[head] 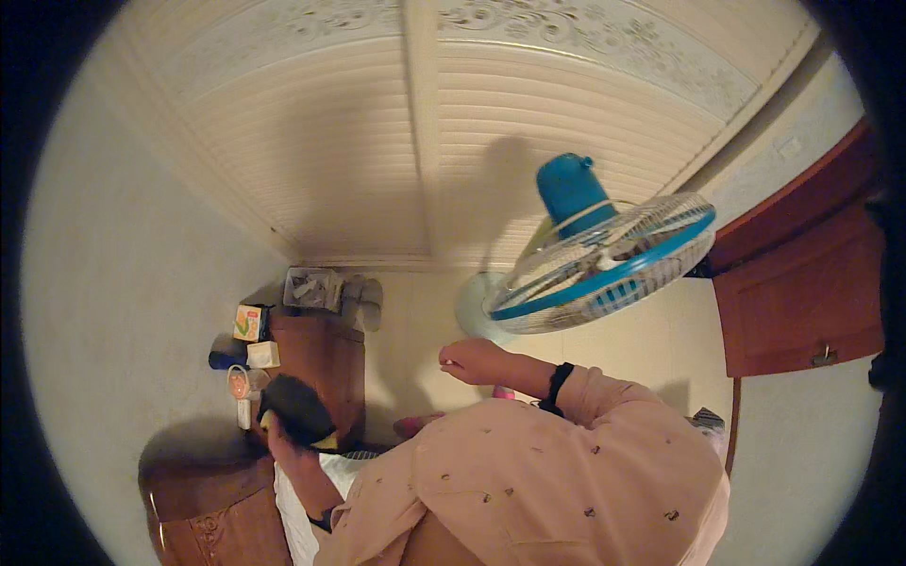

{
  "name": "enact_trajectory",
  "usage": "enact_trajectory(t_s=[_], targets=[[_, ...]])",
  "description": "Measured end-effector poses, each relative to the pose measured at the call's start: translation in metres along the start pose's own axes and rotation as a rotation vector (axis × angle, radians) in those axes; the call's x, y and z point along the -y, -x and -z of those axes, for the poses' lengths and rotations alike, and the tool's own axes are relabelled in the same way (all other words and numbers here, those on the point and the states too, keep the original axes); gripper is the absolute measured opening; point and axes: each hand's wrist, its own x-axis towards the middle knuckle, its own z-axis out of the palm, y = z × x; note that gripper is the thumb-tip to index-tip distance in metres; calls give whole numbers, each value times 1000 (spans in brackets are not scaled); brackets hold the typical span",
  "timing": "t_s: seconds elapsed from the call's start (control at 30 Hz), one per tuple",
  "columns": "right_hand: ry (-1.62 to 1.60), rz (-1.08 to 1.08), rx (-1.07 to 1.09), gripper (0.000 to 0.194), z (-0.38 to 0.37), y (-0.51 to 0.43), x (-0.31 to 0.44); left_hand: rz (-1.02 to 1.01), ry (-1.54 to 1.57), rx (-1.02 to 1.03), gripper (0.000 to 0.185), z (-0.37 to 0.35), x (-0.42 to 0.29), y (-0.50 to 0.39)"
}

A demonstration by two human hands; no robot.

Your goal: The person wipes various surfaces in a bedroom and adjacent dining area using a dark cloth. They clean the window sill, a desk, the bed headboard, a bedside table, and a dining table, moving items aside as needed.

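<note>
My left hand (289, 440) grips a dark item (297, 409) with yellow at its edge; its exact kind is unclear. It is held over the near side of a brown wooden nightstand (322, 361). A white handheld fan (242, 389), a small pale box (263, 354), a carton with an orange-and-green print (249, 323) and a dark blue object (225, 359) are close by at the wall side. Before my body, my right hand (473, 359) is curled. A small white spot shows at its fingers, too small to identify. Black bands circle both wrists.
A standing fan with a blue-rimmed cage (601, 272) rises ahead to the right on its pale round base (473, 304). Beyond it are louvred wardrobe doors (340, 156). A plastic bin (311, 290) and grey slippers (369, 304) sit behind the nightstand. A wooden headboard (219, 523) is at left.
</note>
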Motion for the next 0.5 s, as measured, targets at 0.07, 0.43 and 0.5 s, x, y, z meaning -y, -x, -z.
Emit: enact_trajectory(t_s=[0.07,0.43,0.5], targets=[[-14,-96,49,24,4,41,-25,76,-68,-45,47,-64,23,8],[19,-538,-270,24,2,214,-105,-166,-616,166,53,-168,89,-32],[-6,-598,-422,21,-6,235,-94,-150,-669,234,51,-177,92,-51]])
